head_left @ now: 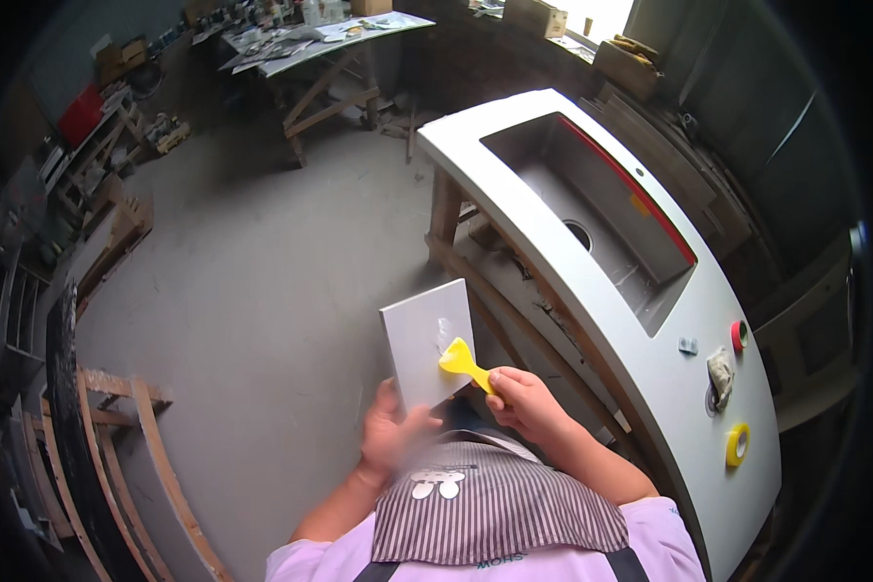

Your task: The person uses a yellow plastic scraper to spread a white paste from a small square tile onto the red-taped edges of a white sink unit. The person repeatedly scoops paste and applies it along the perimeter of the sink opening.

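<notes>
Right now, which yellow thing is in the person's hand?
The yellow plastic scraper, held in the right hand against the white square tile. The yellow tape roll lies untouched on the white countertop.

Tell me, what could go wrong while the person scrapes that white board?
The left hand grips the white board only by its bottom edge, in mid-air over the floor, so it might slip and drop. The right hand presses a yellow scraper on it, which could tip the board.

A white countertop [592, 281] with a sunken sink [592, 209] carries yellow tape [737, 444], red tape [739, 336] and a rag [720, 373].
</notes>
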`<state>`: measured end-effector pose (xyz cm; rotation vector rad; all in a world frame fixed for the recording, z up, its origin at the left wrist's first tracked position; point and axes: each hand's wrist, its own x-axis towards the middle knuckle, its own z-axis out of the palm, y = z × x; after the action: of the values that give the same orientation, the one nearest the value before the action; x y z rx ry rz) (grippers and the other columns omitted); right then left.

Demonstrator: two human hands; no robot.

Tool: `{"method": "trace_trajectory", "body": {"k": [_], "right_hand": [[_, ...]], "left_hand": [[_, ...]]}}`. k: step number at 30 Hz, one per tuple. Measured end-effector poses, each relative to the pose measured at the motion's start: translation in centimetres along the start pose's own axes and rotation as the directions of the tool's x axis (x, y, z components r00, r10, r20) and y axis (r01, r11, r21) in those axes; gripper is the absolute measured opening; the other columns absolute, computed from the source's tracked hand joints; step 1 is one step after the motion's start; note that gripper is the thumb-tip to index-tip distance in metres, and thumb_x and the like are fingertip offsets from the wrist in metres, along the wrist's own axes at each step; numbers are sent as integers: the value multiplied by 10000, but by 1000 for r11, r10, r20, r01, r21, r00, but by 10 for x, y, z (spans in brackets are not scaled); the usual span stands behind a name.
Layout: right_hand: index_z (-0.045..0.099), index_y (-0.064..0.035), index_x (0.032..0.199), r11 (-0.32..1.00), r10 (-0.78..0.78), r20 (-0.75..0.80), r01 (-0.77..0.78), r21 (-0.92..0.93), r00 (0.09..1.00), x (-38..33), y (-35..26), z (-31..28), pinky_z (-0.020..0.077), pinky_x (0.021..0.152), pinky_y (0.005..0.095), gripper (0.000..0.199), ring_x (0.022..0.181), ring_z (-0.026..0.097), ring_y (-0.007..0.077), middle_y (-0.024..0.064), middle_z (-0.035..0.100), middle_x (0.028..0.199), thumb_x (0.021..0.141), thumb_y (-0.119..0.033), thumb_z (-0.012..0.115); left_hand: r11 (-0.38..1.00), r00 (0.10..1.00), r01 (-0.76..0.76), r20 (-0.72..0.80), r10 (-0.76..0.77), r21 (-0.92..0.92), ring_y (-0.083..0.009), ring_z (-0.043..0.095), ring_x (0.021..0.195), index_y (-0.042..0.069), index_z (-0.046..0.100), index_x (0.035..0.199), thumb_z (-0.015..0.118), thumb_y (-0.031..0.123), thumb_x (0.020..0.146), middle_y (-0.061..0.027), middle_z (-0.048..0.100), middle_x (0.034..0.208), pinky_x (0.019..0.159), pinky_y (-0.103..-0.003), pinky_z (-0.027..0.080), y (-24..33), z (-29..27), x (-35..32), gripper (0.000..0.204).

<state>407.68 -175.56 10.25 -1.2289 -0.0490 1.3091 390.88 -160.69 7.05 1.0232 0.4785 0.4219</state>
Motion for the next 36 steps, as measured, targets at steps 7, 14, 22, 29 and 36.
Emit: {"method": "trace_trajectory", "body": {"k": [7, 14, 22, 29, 36], "right_hand": [[567, -52, 960, 999, -39, -14, 39, 16, 999, 49, -99, -43, 261, 442, 196, 167, 495, 335, 45, -11, 498, 685, 977, -185, 467], [588, -46, 1108, 991, -114, -5, 114, 69, 993, 94, -155, -90, 287, 473, 195, 245, 526, 368, 49, -1, 531, 737, 1016, -240, 469], [665, -95, 1191, 341, -639, 92, 388, -856, 764, 108, -192, -112, 500, 730, 349, 323, 776, 602, 229, 99, 597, 884, 872, -142, 653], [666, -132, 1181, 356, -739, -62, 310, -881, 671, 133, -248, -100, 507, 689, 355, 358, 776, 611, 265, 120, 594, 899, 832, -51, 666], [660, -131, 1192, 396, -737, -184, 196, -897, 650, 187, -293, -92, 515, 688, 349, 361, 772, 619, 262, 114, 590, 894, 841, -46, 660]], "left_hand": [[941, 988, -127, 123, 92, 314, -179, 598, 1007, -39, 528, 1271, 519, -112, 886, -72, 420, 1221, 813, -299, 601, 8, 39, 98, 392], [977, 991, -5, 129, -23, 211, -192, 628, 968, -60, 541, 1227, 543, -64, 899, -115, 521, 1183, 765, -307, 615, 17, 66, 167, 328], [896, 943, 332, 124, -308, -296, -220, 677, 874, -45, 554, 1171, 571, 16, 921, -159, 654, 1061, 672, -340, 633, 21, 71, 234, 257], [891, 898, 406, 271, -348, -204, -212, 672, 868, -43, 556, 1178, 558, 11, 920, -153, 650, 1072, 669, -330, 629, 41, 71, 331, 264], [874, 846, 473, 331, -417, -109, -210, 668, 850, -49, 553, 1190, 566, 5, 906, -149, 650, 1056, 656, -321, 622, 74, 60, 425, 289]]}}
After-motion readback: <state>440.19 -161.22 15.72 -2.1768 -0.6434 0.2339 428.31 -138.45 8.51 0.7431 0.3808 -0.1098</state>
